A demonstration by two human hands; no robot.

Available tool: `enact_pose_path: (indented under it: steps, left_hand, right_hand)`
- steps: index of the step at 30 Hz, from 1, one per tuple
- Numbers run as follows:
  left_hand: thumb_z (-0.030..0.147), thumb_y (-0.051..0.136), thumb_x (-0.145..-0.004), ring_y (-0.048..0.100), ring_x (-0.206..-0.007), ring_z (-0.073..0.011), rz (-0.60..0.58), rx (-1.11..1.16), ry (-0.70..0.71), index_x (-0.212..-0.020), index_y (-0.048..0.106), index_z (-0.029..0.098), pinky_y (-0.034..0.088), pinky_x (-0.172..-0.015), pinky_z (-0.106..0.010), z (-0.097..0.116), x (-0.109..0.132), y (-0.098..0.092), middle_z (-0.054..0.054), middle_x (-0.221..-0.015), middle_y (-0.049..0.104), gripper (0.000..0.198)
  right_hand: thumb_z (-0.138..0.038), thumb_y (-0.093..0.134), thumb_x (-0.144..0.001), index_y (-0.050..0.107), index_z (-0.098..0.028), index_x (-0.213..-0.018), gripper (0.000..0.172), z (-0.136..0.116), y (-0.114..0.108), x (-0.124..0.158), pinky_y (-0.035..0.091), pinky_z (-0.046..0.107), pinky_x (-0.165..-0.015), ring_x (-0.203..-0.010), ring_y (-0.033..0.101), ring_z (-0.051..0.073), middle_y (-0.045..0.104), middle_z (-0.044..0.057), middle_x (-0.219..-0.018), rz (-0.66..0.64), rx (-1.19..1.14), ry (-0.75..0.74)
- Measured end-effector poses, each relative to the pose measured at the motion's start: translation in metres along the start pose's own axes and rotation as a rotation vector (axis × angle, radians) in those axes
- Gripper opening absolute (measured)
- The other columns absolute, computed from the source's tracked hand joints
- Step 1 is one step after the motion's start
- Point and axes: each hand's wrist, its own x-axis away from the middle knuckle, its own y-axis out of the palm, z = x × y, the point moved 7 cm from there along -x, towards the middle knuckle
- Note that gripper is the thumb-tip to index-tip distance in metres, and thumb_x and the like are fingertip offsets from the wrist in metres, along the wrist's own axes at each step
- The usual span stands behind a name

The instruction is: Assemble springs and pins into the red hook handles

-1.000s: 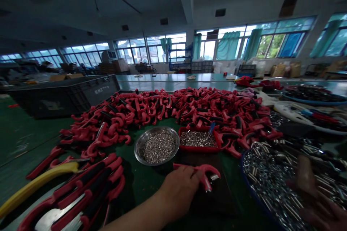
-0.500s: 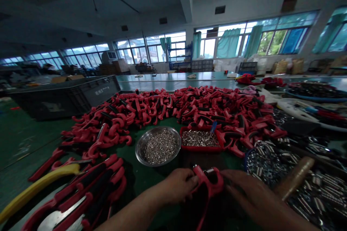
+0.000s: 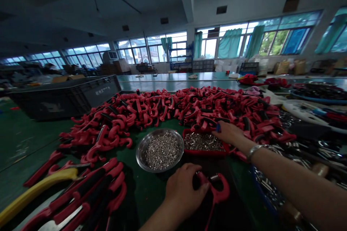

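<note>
My left hand (image 3: 187, 191) is closed on a red pruning-saw-like handle (image 3: 221, 191) with a curved hook end; a small coil spring (image 3: 214, 177) sits in its fork. The handle's lower part fades into shadow. My right hand (image 3: 229, 133), a metal bracelet on its wrist, is at the right end of a red tray (image 3: 206, 152) of small metal pins. Its fingers close around a small blue piece (image 3: 218, 127) at the tray's back edge; its kind is unclear. Left of the tray stands a steel bowl (image 3: 140, 158) of small metal rivets.
Red handles (image 3: 151, 106) lie heaped behind the bowl and tray. At the front left are red-and-black handled tools (image 3: 92, 184) and a yellow curved piece (image 3: 40, 186). A dark crate (image 3: 62, 97) stands at left; metal parts (image 3: 267, 184) fill a blue-rimmed container at right.
My right hand has left the red handle and moved forward to the tray, onto the blue piece. My left hand keeps hold of the handle, which has shifted slightly right and down.
</note>
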Motion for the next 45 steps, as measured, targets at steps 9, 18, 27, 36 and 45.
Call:
enact_pose_path:
  steps: [9,18,27,36,45]
  left_hand:
    - [0.041,0.058,-0.065,0.056,-0.073,-0.0155,-0.015,0.057,-0.021,-0.09,0.061,0.027,0.04,-0.062,-0.026,-0.001,-0.01,0.0,0.002,-0.09,0.057,0.029]
    - [0.028,0.048,-0.072,0.057,-0.081,-0.0198,0.008,-0.156,-0.044,-0.096,0.057,0.023,0.042,-0.069,-0.029,0.011,-0.003,0.001,-0.004,-0.095,0.055,0.026]
    - [0.021,0.033,-0.083,0.056,-0.097,-0.0209,0.026,-0.018,0.023,-0.111,0.056,0.02,0.041,-0.084,-0.031,0.006,0.001,-0.002,-0.006,-0.11,0.058,0.036]
    - [0.041,0.049,-0.078,0.045,-0.115,-0.0226,-0.021,0.12,-0.046,-0.126,0.044,0.02,0.035,-0.096,-0.035,-0.008,0.012,0.003,-0.006,-0.129,0.047,0.053]
    - [0.042,0.048,-0.078,0.045,-0.114,-0.0235,-0.019,0.172,-0.07,-0.127,0.043,0.02,0.035,-0.097,-0.036,-0.01,0.012,0.007,-0.006,-0.131,0.045,0.053]
  right_hand:
    - [-0.021,0.055,-0.08,0.041,-0.012,-0.114,0.038,-0.01,-0.013,0.027,0.046,0.031,-0.068,-0.07,0.057,0.014,0.059,0.002,-0.086,0.238,-0.286,-0.129]
    - [-0.028,0.052,-0.084,0.053,-0.015,-0.082,0.013,-0.04,-0.007,0.049,0.045,0.03,-0.061,-0.061,0.055,0.013,0.055,-0.003,-0.068,0.225,-0.413,-0.281]
    - [-0.033,0.044,-0.084,0.039,-0.021,-0.102,0.022,-0.023,-0.056,0.131,0.051,0.031,-0.061,-0.066,0.063,0.02,0.063,0.004,-0.075,0.373,-0.652,-0.165]
    - [-0.04,0.042,-0.086,0.046,-0.022,-0.095,0.021,-0.018,0.001,0.194,0.054,0.032,-0.069,-0.086,0.063,0.023,0.065,0.009,-0.09,0.244,-0.859,-0.108]
    - [-0.036,0.044,-0.085,0.049,-0.023,-0.095,0.017,-0.014,0.017,0.189,0.054,0.034,-0.072,-0.083,0.064,0.022,0.063,0.008,-0.091,0.225,-0.926,-0.076]
